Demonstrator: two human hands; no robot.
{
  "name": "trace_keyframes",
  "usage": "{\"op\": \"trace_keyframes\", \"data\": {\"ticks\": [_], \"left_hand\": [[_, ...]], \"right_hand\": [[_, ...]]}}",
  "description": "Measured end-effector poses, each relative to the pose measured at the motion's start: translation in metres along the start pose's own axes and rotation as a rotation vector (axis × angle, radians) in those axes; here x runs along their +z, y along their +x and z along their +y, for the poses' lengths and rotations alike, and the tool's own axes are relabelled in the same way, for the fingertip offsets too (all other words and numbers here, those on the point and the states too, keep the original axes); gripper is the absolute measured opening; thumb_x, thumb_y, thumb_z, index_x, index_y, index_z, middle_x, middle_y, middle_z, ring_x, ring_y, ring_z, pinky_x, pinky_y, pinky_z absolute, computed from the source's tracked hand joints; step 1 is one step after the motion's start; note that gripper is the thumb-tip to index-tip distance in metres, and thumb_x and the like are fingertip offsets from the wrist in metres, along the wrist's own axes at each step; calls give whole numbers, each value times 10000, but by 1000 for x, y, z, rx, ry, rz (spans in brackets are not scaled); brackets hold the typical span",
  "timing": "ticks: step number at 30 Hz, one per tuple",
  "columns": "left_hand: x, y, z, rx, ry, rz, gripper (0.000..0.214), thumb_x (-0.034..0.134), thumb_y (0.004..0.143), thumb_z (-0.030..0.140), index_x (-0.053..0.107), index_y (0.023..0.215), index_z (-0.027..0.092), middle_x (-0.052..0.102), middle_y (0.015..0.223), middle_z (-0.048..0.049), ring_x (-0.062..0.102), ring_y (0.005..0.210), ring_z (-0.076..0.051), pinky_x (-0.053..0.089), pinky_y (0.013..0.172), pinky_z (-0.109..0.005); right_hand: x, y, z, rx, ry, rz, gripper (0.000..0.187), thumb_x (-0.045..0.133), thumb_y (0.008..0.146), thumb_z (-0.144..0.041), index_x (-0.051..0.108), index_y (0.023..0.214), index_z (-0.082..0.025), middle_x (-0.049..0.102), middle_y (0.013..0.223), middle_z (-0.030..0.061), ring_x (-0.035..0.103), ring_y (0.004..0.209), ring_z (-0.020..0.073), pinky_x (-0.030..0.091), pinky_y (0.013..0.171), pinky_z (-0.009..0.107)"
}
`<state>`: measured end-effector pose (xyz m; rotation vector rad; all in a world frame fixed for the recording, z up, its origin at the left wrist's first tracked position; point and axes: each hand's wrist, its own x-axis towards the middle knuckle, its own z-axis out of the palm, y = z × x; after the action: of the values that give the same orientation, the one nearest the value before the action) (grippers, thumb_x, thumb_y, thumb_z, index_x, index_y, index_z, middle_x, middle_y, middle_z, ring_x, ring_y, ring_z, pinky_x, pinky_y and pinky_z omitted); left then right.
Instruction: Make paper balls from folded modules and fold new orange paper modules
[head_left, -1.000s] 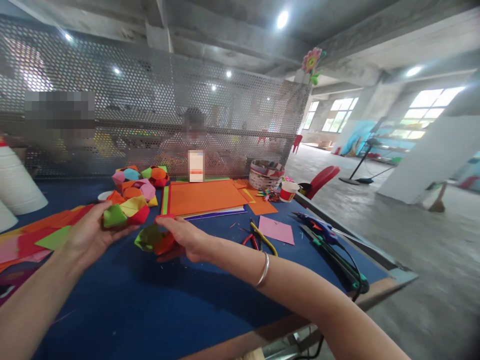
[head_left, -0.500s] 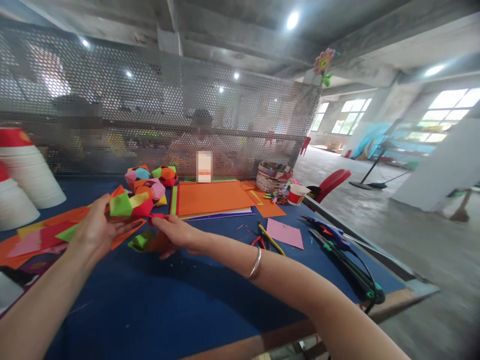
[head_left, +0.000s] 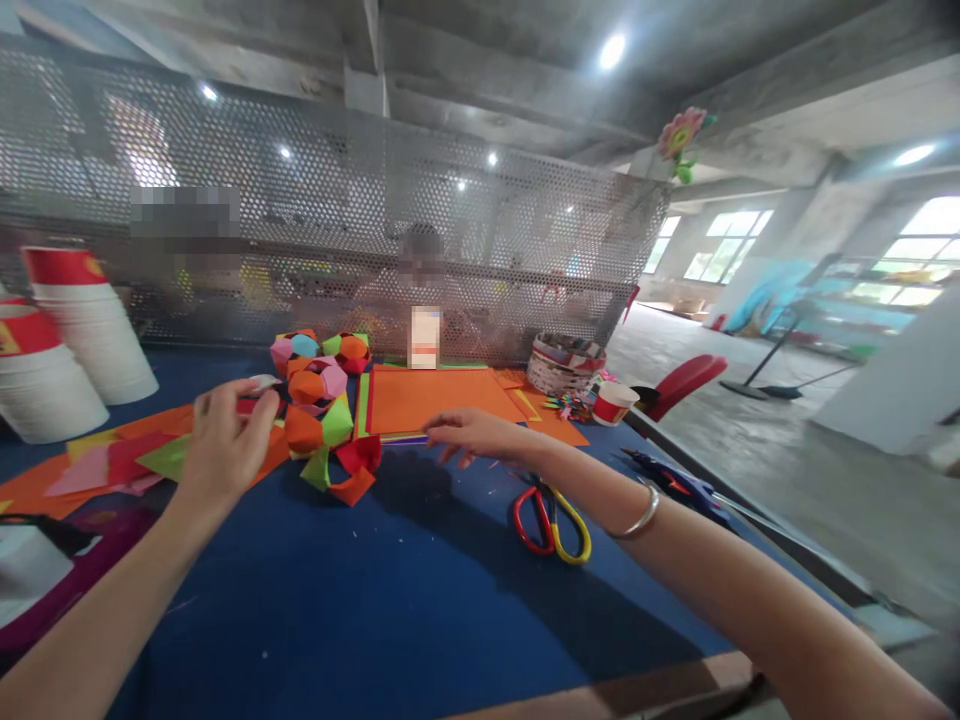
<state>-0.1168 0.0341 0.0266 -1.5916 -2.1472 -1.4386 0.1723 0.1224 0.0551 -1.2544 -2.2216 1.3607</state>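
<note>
My left hand [head_left: 231, 432] is over the loose paper at the left, with its thumb and bent fingers apart. A small whitish thing with red below it shows at its fingertips, too blurred to name. Beside it, a cluster of folded paper shapes [head_left: 306, 380] in orange, pink, blue and green lies on the table, its nearest ring of red, orange and green paper [head_left: 352, 488] towards me. My right hand [head_left: 474, 436] hovers at the front edge of the orange paper stack [head_left: 442, 400], fingers spread with nothing in them. Scissors [head_left: 551, 525] with red and yellow handles lie below my right wrist.
Stacked paper cups [head_left: 90, 320] stand at the left, near coloured paper sheets [head_left: 97, 465]. At the back right are a woven basket [head_left: 564, 365], a paper cup [head_left: 613, 402] and a blue tool [head_left: 675, 475]. A perforated metal screen [head_left: 480, 220] closes off the back.
The folded paper cluster, held in both hands before, now rests on the table. My right hand has drawn away to the right. The view has shifted, and my right arm now hides the pink sheet.
</note>
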Motion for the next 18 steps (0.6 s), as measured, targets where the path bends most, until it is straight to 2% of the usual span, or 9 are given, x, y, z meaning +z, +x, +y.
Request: {"op": "trace_keyframes", "data": {"ticks": [2, 3, 6, 8, 10, 12, 18], "left_hand": [[4, -9, 9, 85, -40, -40, 387, 452, 920, 466, 588, 1138, 176, 606, 1299, -156, 544, 1278, -280, 455, 1130, -490], [7, -15, 13, 155, -48, -73, 399, 451, 931, 472, 601, 1140, 167, 594, 1315, -158, 532, 1301, -273, 419, 1164, -472], [18, -29, 22, 388, 14, -169, 484, 402, 988, 504, 603, 1232, 137, 562, 1374, -182, 511, 1345, -315, 374, 1179, -529], [23, -35, 22, 460, 96, -179, 507, 376, 1006, 528, 606, 1269, 161, 567, 1408, -169, 537, 1325, -342, 406, 1131, -561], [25, -37, 19, 497, 192, -154, 516, 356, 1017, 532, 615, 1287, 177, 589, 1416, -159, 562, 1304, -356, 425, 1095, -563], [24, -35, 15, 516, 276, -127, 534, 336, 1024, 521, 620, 1307, 167, 618, 1398, -164, 583, 1279, -365, 430, 1077, -558], [23, -29, 2, 547, 387, -97, 564, 318, 1031, 476, 640, 1278, 86, 697, 1281, -193, 629, 1214, -393, 399, 1096, -614]], "right_hand": [[-22, 1, 9, 21, -56, 97, 174, 610, 979, -244, 714, 1098, -172, 734, 1138, 73, 695, 782, 117, 479, 521, 149], [-35, 2, 14, 37, -87, 152, 145, 628, 968, -227, 721, 1061, -167, 737, 1127, 71, 687, 791, 119, 474, 525, 149], [-73, 10, 31, 116, -164, 309, 121, 626, 984, -216, 711, 1049, -161, 735, 1101, 77, 676, 836, 128, 503, 589, 163], [-97, 17, 44, 183, -198, 395, 170, 622, 1006, -258, 690, 1119, -151, 715, 1137, 94, 684, 905, 153, 570, 718, 236], [-115, 25, 56, 252, -225, 458, 315, 650, 1001, -355, 637, 1249, -161, 668, 1232, 91, 685, 1020, 211, 603, 855, 397], [-127, 35, 68, 301, -244, 506, 375, 653, 998, -380, 611, 1308, -172, 640, 1299, 100, 670, 1095, 241, 589, 919, 456], [-143, 70, 89, 335, -395, 678, 371, 649, 1001, -378, 611, 1314, -183, 632, 1321, 103, 663, 1113, 243, 584, 932, 456]]}}
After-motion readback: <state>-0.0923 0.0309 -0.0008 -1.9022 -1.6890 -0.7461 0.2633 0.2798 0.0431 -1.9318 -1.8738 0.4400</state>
